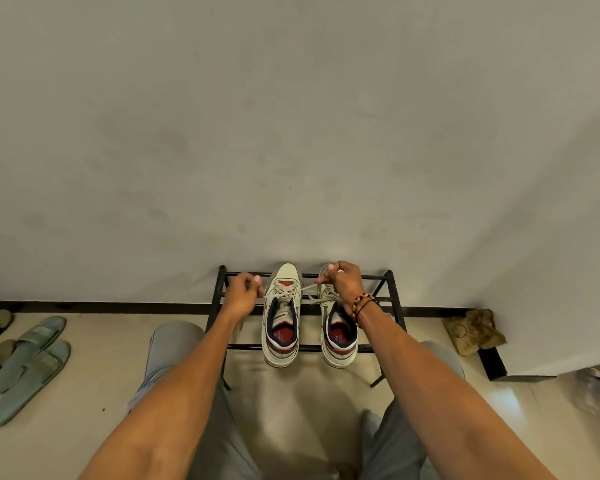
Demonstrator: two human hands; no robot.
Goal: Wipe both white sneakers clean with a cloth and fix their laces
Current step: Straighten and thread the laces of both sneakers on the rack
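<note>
knees nearest. left hand (244, 287) and right hand (340, 278) apart, each pinching lace end (309, 289) of left sneaker (280, 317), pulling taut, likely tightening knot on rack (394, 299).

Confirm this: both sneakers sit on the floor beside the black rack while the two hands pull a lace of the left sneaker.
Wrong in one respect. The head view shows both sneakers sitting on the black rack, not on the floor beside it. The rest holds: the left hand and right hand pull a lace of the left sneaker.

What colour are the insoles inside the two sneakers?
Red insoles, clearest in the head view, inside both sneakers.
</note>
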